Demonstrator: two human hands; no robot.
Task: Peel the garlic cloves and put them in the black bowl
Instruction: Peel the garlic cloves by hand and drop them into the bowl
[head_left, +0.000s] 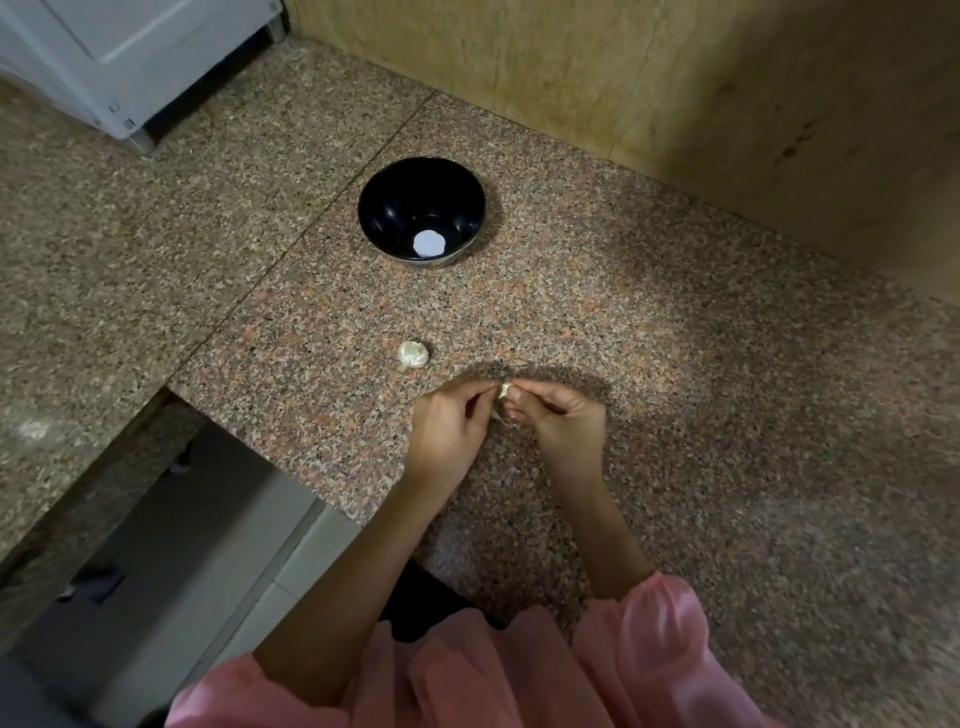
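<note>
Both hands — left hand (451, 423) and right hand (563, 418) — are pinching one garlic clove (504, 389) between fingertips over the counter (675, 338), likely picking at its skin. Remaining garlic (413, 355) is lying nearby; the black bowl (421, 210) is waiting beyond — within reach.

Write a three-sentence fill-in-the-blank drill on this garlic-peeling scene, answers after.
1. The left hand and right hand pinch one garlic clove ____ them.
2. The bowl is ____ in colour.
3. The loose garlic piece lies on the counter, nearer the ____ hand.
Answers: between; black; left.
</note>
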